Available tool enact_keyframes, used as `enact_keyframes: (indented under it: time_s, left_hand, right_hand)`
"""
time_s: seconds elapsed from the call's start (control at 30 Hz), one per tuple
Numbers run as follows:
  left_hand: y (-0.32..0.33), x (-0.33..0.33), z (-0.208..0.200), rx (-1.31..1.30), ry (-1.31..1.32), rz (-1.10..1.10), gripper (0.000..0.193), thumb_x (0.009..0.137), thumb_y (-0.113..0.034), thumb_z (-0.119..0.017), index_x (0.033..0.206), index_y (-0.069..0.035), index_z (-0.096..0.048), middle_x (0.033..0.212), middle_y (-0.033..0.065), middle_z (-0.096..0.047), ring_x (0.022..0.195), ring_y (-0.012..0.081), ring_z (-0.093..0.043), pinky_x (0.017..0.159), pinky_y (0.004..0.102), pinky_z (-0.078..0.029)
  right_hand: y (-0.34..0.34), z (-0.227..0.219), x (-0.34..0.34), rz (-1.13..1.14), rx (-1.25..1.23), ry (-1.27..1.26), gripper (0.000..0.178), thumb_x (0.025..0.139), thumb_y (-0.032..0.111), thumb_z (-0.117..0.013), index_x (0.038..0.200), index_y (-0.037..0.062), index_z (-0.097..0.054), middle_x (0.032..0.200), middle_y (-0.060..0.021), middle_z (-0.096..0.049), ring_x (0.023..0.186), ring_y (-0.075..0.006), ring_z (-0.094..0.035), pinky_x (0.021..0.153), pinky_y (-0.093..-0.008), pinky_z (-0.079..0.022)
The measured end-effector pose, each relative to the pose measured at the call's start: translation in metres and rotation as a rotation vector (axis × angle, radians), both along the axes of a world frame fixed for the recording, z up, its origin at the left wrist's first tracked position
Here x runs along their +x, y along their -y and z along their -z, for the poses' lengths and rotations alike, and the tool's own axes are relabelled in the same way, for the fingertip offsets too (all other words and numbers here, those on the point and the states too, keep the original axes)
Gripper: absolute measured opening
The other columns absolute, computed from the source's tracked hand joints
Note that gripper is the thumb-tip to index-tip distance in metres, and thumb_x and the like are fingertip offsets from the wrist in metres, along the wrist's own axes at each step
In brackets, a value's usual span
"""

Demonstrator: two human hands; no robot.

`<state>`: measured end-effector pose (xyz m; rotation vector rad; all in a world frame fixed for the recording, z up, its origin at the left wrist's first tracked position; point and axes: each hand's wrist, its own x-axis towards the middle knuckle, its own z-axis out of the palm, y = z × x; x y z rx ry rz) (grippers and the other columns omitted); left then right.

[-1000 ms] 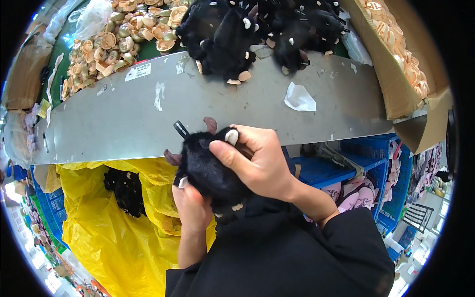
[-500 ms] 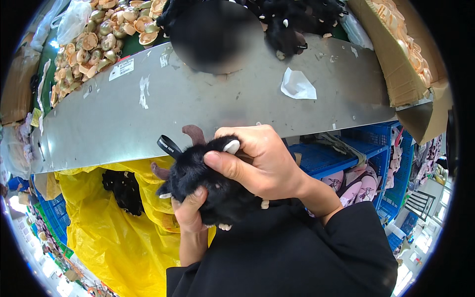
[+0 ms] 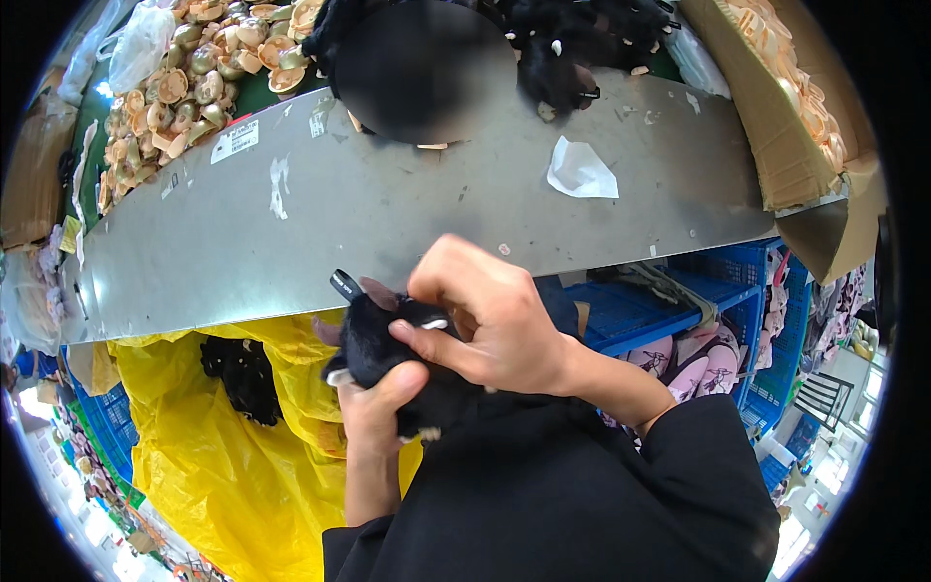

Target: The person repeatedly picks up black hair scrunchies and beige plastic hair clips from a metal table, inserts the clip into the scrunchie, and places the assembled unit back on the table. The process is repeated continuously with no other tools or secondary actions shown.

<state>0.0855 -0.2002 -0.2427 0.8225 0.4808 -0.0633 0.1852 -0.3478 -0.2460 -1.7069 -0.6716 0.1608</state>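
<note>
A small black plush toy point(image 3: 373, 339) with brownish horns, white-lined ears and a black ribbon loop point(image 3: 343, 284) is held over the table's near edge. My left hand point(image 3: 376, 407) grips it from below, thumb pressed on the fur. Against its other side, my right hand point(image 3: 495, 320) has bent fingers and a thumb at the white-tipped ear; the fingertips are partly hidden and a little blurred. The toy's lower part lies close to my black shirt, partly covered by my hands.
The grey metal table point(image 3: 388, 223) bears a scrap of white paper point(image 3: 582, 170). Beyond lie several black plush toys point(image 3: 572, 48) and a heap of peach and gold plastic shells point(image 3: 208, 73). A cardboard box point(image 3: 790, 136) stands right. A yellow bag point(image 3: 213, 466) hangs left; blue crates point(image 3: 640, 306) sit under the table.
The toy has tilted, its horns and ribbon loop shifting slightly right and down. My right hand has changed its hold near the ear, with its knuckles raised.
</note>
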Motion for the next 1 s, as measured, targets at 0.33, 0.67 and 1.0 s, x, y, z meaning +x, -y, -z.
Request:
enact_keyframes:
  time_s: [0.33,0.67,1.0]
  left_hand:
    - [0.014,0.012,-0.007,0.225,0.043,-0.224,0.052,0.097,-0.008,-0.067,0.141,0.007,-0.045,0.145,0.0179,-0.051,0.131,0.0319,-0.054,0.109,0.0452,-0.046]
    - [0.018,0.004,-0.016,0.282,0.002,-0.229,0.028,0.095,-0.007,-0.071,0.119,0.006,-0.067,0.116,0.0129,-0.072,0.107,0.0182,-0.067,0.097,0.0309,-0.049]
    - [0.020,-0.001,-0.015,0.752,0.085,-0.210,0.014,0.092,-0.003,-0.075,0.103,0.004,-0.070,0.097,0.0053,-0.071,0.089,0.0097,-0.063,0.079,0.0253,-0.046]
  right_hand:
    - [0.022,-0.023,-0.027,-0.077,0.474,-0.602,0.025,0.108,0.010,-0.049,0.129,-0.0002,-0.039,0.100,-0.0123,-0.066,0.089,-0.0164,-0.069,0.084,-0.0297,-0.057]
    - [0.008,-0.024,-0.021,-0.036,0.176,-0.461,0.021,0.095,0.008,-0.073,0.113,0.0030,-0.063,0.090,-0.0069,-0.069,0.065,-0.0097,-0.066,0.057,-0.0223,-0.051]
    - [-0.011,0.012,-0.021,0.157,-0.080,0.398,0.036,0.091,0.011,-0.074,0.116,-0.0062,-0.056,0.093,-0.0189,-0.066,0.073,-0.0333,-0.068,0.065,-0.0352,-0.056]
